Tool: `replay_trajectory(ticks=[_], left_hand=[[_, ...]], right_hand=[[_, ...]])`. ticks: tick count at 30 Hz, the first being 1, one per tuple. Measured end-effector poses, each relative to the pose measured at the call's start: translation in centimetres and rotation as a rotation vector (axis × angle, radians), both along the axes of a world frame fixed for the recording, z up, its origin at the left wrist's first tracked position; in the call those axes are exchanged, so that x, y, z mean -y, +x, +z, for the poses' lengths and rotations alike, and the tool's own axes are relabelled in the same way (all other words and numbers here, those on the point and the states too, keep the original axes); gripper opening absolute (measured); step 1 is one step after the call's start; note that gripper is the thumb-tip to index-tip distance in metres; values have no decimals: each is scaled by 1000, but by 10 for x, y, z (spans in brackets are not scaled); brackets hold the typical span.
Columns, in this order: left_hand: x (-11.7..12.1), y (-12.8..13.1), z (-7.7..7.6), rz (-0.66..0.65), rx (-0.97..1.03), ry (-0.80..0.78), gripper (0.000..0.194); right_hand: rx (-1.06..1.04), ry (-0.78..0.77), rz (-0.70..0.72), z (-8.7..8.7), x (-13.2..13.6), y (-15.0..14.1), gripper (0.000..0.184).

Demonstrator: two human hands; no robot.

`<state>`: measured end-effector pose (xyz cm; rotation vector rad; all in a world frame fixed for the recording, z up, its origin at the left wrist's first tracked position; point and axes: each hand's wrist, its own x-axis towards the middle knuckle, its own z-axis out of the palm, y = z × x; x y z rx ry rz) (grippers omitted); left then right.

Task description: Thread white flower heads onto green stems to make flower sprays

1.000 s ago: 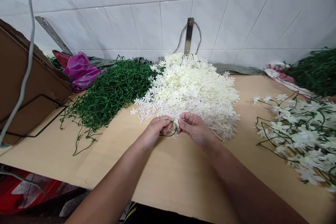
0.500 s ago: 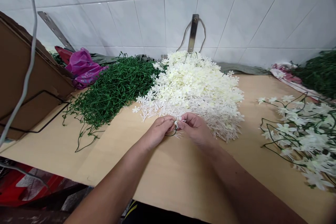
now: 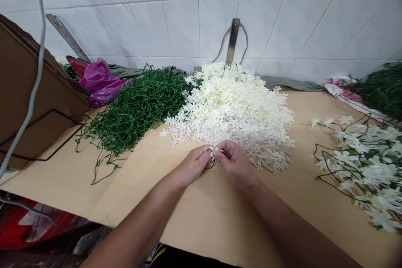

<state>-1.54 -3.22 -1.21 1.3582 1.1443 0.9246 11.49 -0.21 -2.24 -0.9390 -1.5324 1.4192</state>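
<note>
Close together at the near edge of the white pile, my two hands work on one small artificial flower. My left hand (image 3: 198, 162) is closed, pinching the white flower (image 3: 212, 153) and its green stem (image 3: 211, 166), which curves down below the fingers. My right hand (image 3: 234, 161) is closed too, its thumb and forefinger pinching a thin white stamen piece (image 3: 220, 151) at the flower. The exact contact is partly hidden by the fingertips. Just beyond lies a heap of white blossoms (image 3: 232, 100) with white stamen stalks (image 3: 266, 150). Left of it is a tangle of green stems (image 3: 141, 109).
White flowers on green stems (image 3: 364, 167) lie at the right. A cardboard box (image 3: 37, 88), a black wire frame (image 3: 47, 159) and a hanging grey cable (image 3: 36, 79) stand at the left. A purple bag (image 3: 102, 81) lies near the tiled wall (image 3: 179, 21), which carries a metal bracket (image 3: 233, 42).
Both hands stay joined at the flower, with only small finger movements. The whole view has shifted slightly.
</note>
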Motion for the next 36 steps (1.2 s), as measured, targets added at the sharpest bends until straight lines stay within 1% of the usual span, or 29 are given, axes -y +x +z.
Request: replay_trajectory(ticks=[3, 6, 10, 13, 16, 20, 22, 25, 28, 31, 33, 36], left_hand=[[0, 2, 1, 15, 54, -19, 27], [-3, 4, 4, 66, 113, -37, 27], [-7, 2, 8, 56, 37, 14, 26], [-8, -1, 6, 100, -44, 75, 23], [-8, -3, 4, 126, -156, 140, 23], [-8, -4, 3, 149, -329, 217, 26], [-7, -5, 3, 141, -382, 230, 27], [-7, -5, 5, 125, -407, 237, 27], [-6, -5, 6, 115, -379, 235, 28], [-6, -3, 5, 100, -300, 223, 30], [-7, -1, 2, 91, -184, 195, 31], [-8, 5, -2, 97, 65, 92, 32]], right_hand=[[-31, -55, 19, 2, -1, 0, 20], [-147, -175, 71, 2, -4, 1, 25], [-320, -313, 151, -1, -8, 3, 26], [-355, -359, 204, -2, -8, 3, 25], [-296, -338, 196, 0, -6, 1, 29], [-132, -256, 72, 4, -4, -1, 38], [-78, -177, 22, 5, -4, -1, 35], [-57, -75, -4, 5, -5, 0, 27], [-35, -29, -24, 5, -6, 3, 20], [22, 24, -46, 3, -7, 5, 17], [45, 62, -74, 3, -7, 5, 18], [17, 74, -100, 2, -6, 4, 17]])
